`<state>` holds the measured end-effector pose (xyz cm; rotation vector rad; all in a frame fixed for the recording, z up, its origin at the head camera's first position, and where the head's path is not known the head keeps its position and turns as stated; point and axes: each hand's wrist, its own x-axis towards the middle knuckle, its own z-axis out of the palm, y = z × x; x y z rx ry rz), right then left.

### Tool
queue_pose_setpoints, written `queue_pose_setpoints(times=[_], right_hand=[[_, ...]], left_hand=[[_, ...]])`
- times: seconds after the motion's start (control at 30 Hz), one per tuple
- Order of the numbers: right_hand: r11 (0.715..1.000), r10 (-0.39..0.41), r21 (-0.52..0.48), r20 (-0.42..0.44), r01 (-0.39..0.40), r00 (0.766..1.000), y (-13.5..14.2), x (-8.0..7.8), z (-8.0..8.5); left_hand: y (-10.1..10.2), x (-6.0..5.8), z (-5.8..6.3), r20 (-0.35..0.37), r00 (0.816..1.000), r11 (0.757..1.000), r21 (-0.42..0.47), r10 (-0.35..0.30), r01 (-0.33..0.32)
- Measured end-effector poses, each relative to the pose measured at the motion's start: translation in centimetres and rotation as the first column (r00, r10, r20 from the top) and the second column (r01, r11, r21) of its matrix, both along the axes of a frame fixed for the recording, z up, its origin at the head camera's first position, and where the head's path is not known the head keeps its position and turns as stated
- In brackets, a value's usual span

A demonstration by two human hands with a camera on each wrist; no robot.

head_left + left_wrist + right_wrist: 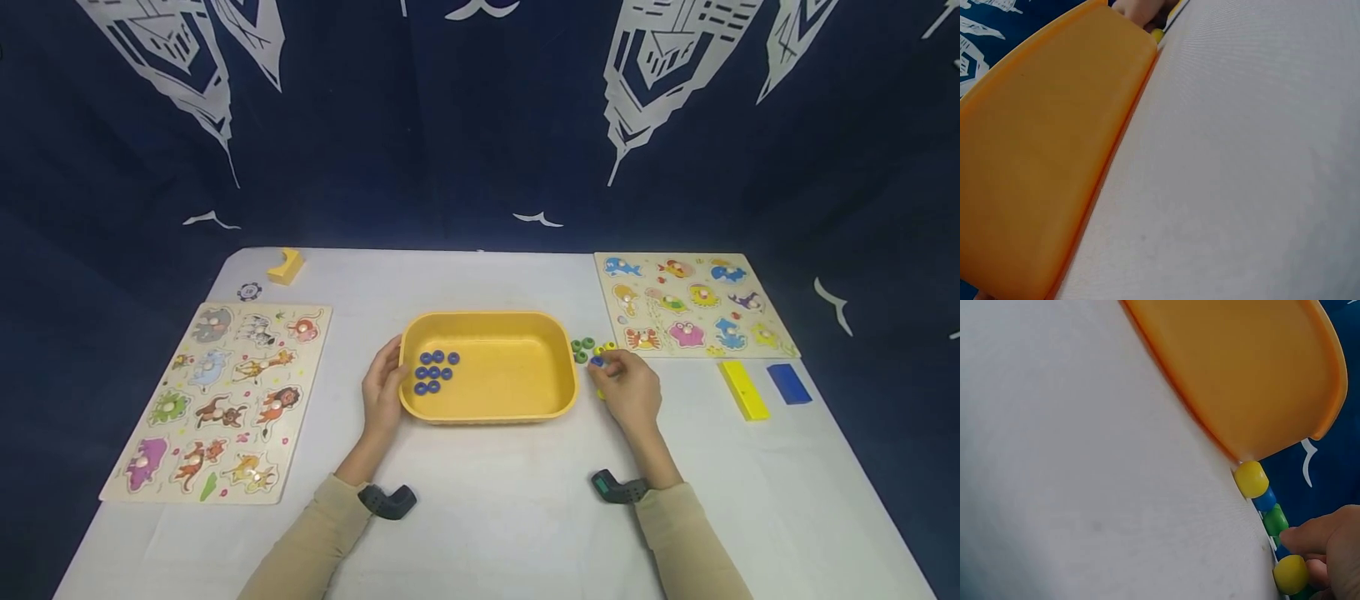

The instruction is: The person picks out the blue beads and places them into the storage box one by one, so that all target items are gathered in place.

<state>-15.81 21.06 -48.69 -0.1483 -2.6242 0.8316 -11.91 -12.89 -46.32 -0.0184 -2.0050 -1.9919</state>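
A yellow tray (517,367) stands mid-table with several blue beads (435,372) in its left part. My left hand (384,390) grips the tray's left end, thumb at the rim; the left wrist view mostly shows the tray's outer side (1041,156). Just right of the tray, my right hand (630,392) has its fingertips on a blue bead (597,361) and appears to pinch it. Around those fingertips lie green beads (581,352) and yellow beads (1252,479), partly covered by the hand. In the right wrist view, the thumb and fingers (1319,534) reach among the beads.
An animal puzzle board (225,400) lies at the left, and a sea-animal board (690,304) at the back right. A yellow block (743,390) and a blue block (789,384) lie at the right. Behind the left board are a notched yellow block (286,267) and a round patterned disc (249,291).
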Motion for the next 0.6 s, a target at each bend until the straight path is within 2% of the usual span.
queue_pose_setpoints(times=[0.23,0.4,0.5,0.6], right_hand=[[1.000,-0.002,0.022,0.001,0.002,1.000,-0.4,0.1,0.3],[0.999,0.021,-0.024,-0.073,-0.022,0.997,-0.8,0.3,1.8],[0.993,0.087,-0.071,-0.115,-0.095,0.990,-1.8,0.5,3.5],[0.969,0.214,-0.100,-0.128,-0.227,0.968,-3.5,0.6,5.3]], left_hand=[[-0.1,0.0,-0.1,0.004,1.000,1.000,0.004,0.013,-0.013],[-0.1,0.0,0.0,0.003,1.000,1.000,0.011,0.016,-0.016],[0.0,0.0,0.1,0.001,1.000,1.000,0.003,0.013,-0.013],[0.0,0.0,0.1,0.003,1.000,1.000,-0.003,0.011,-0.011]])
